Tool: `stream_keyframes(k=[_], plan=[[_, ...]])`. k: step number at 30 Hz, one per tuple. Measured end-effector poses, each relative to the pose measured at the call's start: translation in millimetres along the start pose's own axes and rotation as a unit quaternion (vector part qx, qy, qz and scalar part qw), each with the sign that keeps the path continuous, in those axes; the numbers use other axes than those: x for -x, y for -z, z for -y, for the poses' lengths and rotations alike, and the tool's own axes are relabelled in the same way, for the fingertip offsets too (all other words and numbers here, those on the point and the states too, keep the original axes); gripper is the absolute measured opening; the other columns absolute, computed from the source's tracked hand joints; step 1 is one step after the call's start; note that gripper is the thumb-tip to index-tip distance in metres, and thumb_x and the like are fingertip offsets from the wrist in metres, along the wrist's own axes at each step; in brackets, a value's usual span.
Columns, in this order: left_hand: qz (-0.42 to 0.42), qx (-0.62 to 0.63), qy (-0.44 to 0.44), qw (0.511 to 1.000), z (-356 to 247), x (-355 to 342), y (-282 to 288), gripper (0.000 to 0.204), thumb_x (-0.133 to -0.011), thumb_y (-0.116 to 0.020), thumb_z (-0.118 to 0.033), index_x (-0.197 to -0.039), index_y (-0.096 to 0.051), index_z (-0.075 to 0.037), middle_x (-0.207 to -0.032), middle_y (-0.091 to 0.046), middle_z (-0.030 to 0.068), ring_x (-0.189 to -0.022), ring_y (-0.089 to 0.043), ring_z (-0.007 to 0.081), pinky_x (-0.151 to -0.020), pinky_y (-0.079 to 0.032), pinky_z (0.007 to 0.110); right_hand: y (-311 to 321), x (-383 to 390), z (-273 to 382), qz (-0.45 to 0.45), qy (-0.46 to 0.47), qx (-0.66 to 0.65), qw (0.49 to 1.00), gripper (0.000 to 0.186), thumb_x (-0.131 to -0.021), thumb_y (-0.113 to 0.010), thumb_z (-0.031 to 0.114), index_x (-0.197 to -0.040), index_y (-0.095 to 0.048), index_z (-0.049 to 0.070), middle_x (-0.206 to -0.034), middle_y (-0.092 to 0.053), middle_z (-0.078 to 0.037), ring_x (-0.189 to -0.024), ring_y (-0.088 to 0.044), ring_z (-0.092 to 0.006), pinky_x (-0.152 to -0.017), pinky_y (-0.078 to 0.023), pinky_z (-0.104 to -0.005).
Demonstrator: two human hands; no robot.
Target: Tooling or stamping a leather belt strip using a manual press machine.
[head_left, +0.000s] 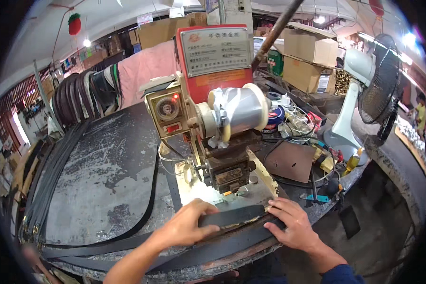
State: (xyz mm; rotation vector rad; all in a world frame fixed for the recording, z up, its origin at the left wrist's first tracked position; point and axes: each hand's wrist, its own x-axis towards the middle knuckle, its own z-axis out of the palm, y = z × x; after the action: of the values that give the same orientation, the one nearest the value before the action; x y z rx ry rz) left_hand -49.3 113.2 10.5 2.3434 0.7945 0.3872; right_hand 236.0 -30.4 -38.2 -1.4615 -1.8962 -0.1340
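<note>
A dark leather strap [234,216] lies across the pale base plate [262,177] of a red stamping machine [213,94], just below its metal head [229,177]. My left hand [187,226] presses flat on the strap's left part, fingers spread over it. My right hand [291,222] rests on the strap's right end at the plate's corner, fingertips down. A roll of silver foil [239,111] sits on the machine's side. A small red light glows on its control box [168,111].
Several long dark straps [47,189] lie along the worn black table's left edge, and one strap [151,189] curves toward my hands. A white fan [364,94] stands at right, with cables, bottles and a brown board [291,161] beside it. Cardboard boxes [310,57] are stacked behind.
</note>
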Motion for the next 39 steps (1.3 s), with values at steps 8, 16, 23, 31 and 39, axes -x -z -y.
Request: stream_keyframes(k=[8,16,23,31,39], plan=[[-0.311,0.405,-0.118,0.852,28.8,50.5,37.5,0.029,-0.089,-0.07,-0.015,-0.112,-0.061,0.001,-0.101,-0.063,0.0066,-0.092,-0.06,0.0162,-0.084,-0.048,0.033,29.9,17.9,-9.9,0.016,-0.017,-0.018,1.0,0.04,-0.076,-0.087,0.02,-0.109,-0.072,0.003,-0.117,-0.068,-0.012,-0.109,-0.063,-0.0345,-0.096,-0.05,-0.046],[-0.53,0.283,0.22,0.768,188.7,16.2,114.3,0.035,-0.105,-0.062,-0.031,-0.127,-0.062,-0.004,-0.095,-0.065,0.0004,-0.084,-0.06,0.0104,-0.074,-0.048,0.029,26.8,15.9,-25.5,0.149,0.013,-0.011,0.989,0.046,-0.078,-0.085,0.025,-0.117,-0.072,0.004,-0.118,-0.063,-0.011,-0.115,-0.057,-0.0326,-0.102,-0.045,-0.0437],[-0.3,0.116,0.122,0.939,57.0,19.1,33.5,0.023,-0.095,-0.073,-0.02,-0.106,-0.073,0.001,-0.092,-0.073,0.0041,-0.085,-0.065,0.0159,-0.075,-0.051,0.033,37.5,11.5,-35.6,0.094,0.011,-0.047,0.994,0.044,-0.076,-0.087,0.023,-0.113,-0.07,0.006,-0.114,-0.062,-0.01,-0.111,-0.058,-0.0316,-0.099,-0.047,-0.0432],[-0.112,-0.128,-0.026,0.985,-53.0,49.8,-74.1,0.044,-0.077,-0.086,-0.026,-0.111,-0.075,-0.001,-0.106,-0.069,0.014,-0.102,-0.061,0.0341,-0.092,-0.049,0.042,61.0,33.9,-92.8,-0.096,-0.112,0.102,0.984,0.056,-0.077,-0.087,0.034,-0.121,-0.069,0.005,-0.125,-0.063,-0.015,-0.118,-0.059,-0.0347,-0.103,-0.047,-0.0442],[-0.135,-0.161,-0.067,0.975,-47.1,29.8,-90.0,0.044,-0.078,-0.086,-0.031,-0.111,-0.075,-0.003,-0.101,-0.067,0.0113,-0.095,-0.06,0.0329,-0.085,-0.048,0.042,119.3,85.6,-175.5,0.023,-0.378,0.091,0.921,0.058,-0.076,-0.087,0.017,-0.125,-0.064,-0.002,-0.118,-0.072,-0.016,-0.111,-0.068,-0.0314,-0.097,-0.052,-0.0416]])
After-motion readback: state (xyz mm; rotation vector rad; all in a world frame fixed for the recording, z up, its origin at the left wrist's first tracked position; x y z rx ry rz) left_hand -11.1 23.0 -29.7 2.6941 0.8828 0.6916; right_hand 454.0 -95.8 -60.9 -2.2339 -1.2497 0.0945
